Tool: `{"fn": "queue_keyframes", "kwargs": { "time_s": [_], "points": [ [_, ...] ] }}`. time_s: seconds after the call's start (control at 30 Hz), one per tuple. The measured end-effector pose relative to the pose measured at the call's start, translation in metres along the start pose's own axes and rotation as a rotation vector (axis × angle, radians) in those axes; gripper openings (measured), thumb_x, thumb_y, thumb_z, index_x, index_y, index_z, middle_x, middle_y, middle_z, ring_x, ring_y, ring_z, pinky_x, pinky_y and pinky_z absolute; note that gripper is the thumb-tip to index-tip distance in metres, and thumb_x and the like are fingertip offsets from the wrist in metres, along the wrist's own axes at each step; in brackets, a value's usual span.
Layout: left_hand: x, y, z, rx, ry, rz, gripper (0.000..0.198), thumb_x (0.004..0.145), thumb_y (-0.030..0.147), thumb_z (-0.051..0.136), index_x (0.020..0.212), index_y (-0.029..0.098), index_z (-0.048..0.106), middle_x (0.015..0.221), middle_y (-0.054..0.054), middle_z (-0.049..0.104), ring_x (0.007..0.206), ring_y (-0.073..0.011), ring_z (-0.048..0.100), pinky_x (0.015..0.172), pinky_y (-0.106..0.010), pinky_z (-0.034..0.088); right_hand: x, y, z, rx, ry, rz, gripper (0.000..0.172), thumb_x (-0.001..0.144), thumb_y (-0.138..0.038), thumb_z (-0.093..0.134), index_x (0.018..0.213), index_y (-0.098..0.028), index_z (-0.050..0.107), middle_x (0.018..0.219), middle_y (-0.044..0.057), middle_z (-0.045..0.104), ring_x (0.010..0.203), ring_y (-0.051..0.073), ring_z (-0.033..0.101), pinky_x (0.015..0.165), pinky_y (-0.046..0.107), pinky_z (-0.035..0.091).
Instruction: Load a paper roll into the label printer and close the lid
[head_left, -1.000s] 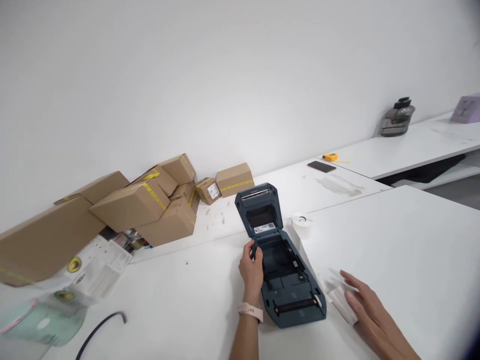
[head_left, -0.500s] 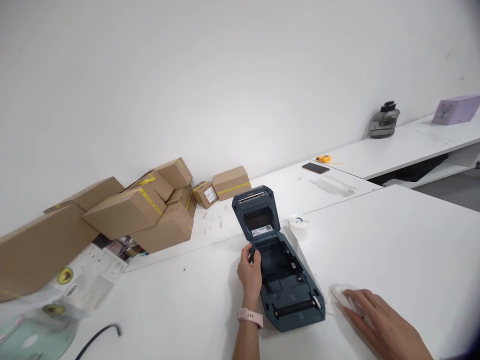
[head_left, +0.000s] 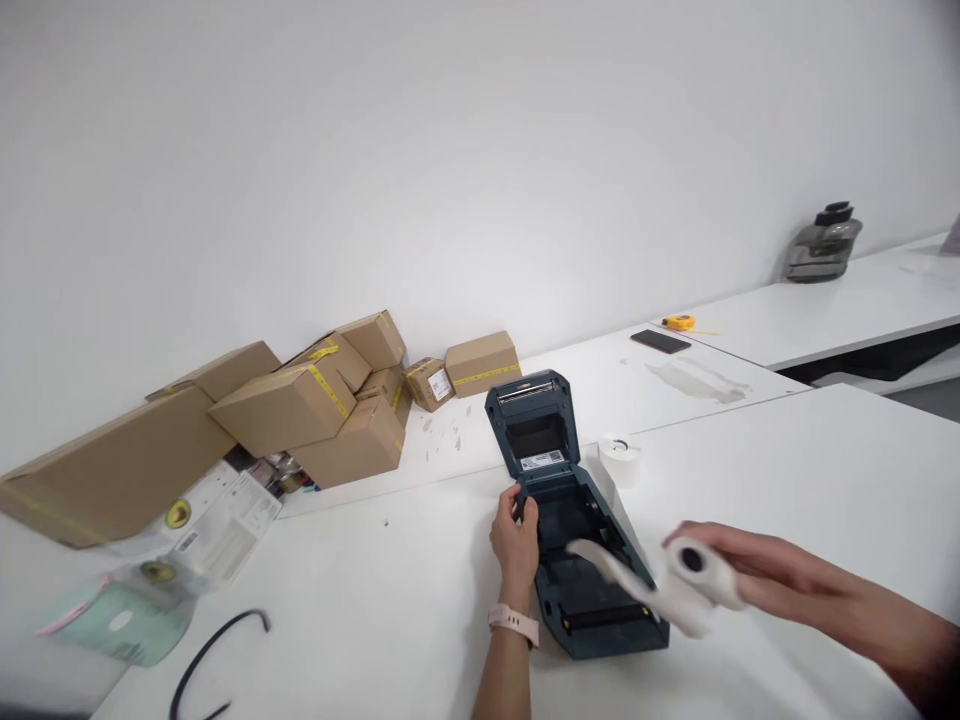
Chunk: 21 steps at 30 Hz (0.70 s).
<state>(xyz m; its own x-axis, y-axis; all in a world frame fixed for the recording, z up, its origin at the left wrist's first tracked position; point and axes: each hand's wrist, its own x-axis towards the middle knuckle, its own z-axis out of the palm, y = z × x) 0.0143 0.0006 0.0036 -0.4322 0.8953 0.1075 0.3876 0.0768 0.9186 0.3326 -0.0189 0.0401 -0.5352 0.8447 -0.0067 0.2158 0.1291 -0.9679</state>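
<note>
While the table (head_left: 420, 600) still bears the open printer (head_left: 566, 515), its left edge clasped by the left hand (head_left: 515, 540), the right hand (head_left: 772, 570) has lifted, pointing left, grasping a white roll (head_left: 718, 578) whose loose strip (head_left: 660, 600) reaches over the printer.

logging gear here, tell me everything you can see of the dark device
The dark device is blue-grey with angled corners, plastic by its look. Its lid stands open at the far end, a shiny bar and white label inside. The base, on the table, has a hollow and, near its front, a dark roller. The left hand grips its left edge. A white strip crosses before it; contact is unclear.
</note>
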Motion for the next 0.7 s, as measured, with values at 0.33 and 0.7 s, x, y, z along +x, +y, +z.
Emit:
{"fn": "queue_keyframes", "kwargs": {
  "time_s": [0.33,0.7],
  "points": [
    [0.002,0.0,0.0,0.027,0.002,0.016,0.031,0.086,0.037,0.053,0.109,0.023,0.068,0.112,-0.006,0.074,0.1,-0.0219,0.068,0.09,-0.034,0.05,0.125,-0.045,0.063,0.3,-0.882,-0.204,0.069,0.078,-0.056,0.069,0.131,-0.013,0.059,0.102,0.011,0.07,0.083,0.019,0.067,0.068,0.026,0.051],
    [0.0,0.003,0.0,0.083,-0.013,0.049,0.031,0.087,0.038,0.051,0.111,0.025,0.066,0.116,-0.007,0.072,0.108,-0.0238,0.065,0.096,-0.036,0.047,0.15,-0.033,0.076,-0.795,-0.48,-0.313,0.027,0.077,-0.023,0.055,0.099,-0.019,0.069,0.089,0.011,0.069,0.093,0.033,0.062,0.079,0.042,0.048]
  ]
}}
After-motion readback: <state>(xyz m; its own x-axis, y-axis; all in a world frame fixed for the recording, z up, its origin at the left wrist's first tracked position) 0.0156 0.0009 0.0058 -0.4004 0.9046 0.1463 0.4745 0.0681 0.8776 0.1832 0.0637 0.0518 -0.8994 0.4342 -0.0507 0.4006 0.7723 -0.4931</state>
